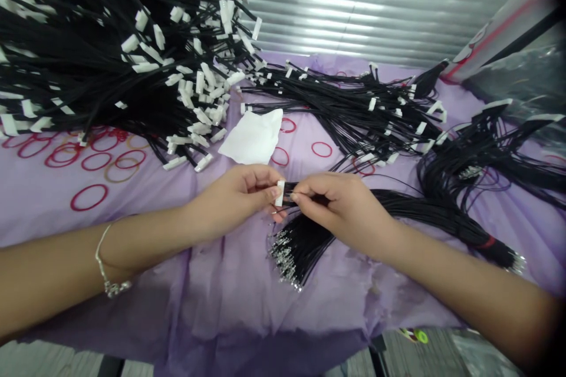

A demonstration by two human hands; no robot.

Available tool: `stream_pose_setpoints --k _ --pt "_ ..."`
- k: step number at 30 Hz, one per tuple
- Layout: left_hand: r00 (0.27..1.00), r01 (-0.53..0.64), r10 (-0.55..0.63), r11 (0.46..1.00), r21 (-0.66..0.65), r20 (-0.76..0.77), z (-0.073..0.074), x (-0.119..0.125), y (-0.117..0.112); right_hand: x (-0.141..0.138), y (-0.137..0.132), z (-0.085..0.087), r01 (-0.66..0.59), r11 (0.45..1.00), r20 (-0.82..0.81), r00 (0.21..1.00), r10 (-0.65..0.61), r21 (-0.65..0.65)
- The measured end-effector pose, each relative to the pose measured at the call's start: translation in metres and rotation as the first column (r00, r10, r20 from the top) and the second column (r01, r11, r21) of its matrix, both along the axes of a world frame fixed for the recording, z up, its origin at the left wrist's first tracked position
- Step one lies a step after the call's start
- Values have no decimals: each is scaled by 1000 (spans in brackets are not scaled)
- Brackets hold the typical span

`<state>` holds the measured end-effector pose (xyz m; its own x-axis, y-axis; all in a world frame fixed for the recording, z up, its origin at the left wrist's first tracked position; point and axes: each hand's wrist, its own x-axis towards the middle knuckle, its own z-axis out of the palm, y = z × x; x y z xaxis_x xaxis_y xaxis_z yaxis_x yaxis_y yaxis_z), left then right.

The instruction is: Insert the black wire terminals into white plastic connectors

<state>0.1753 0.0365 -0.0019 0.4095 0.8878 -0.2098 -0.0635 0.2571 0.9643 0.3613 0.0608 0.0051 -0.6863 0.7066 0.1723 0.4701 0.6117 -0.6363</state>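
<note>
Here both hands [283,197] pinch an unmarked white connector [280,193] on black wires [309,235].

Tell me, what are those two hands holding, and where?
The left hand pinches a white connector by its sides; the right hand pinches black wires right at the connector.

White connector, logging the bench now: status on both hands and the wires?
Left hand pinches white connector. Right hand pinches black wires at the connector. Loose wire bundle lies under right hand on purple cloth. Nothing blocking.
</note>
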Motion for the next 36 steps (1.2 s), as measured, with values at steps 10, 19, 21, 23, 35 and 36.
stream_pose_setpoints --k 10,19,21,23,35,36 --pt "985 -110 122 989 -94 125 -2 4 -1 12 0 10 -1 932 25 1000 -9 361" --pt "973 -89 116 986 -141 201 -2 2 1 47 26 45 -398 914 187 906 380 73" --pt "973 -89 117 986 -143 197 -2 2 1 47 28 41 -394 913 254 899 357 111" --pt "976 -93 119 985 -145 183 -2 2 1 46 29 33 -391 904 313 892 326 172" --pt "977 -52 73 993 -107 203 -1 0 0 22 5 25 -45 988 58 998 37 148" --pt "976 -50 72 993 -108 204 -1 0 1 18 2 22 -2 991 47 999 -4 132"
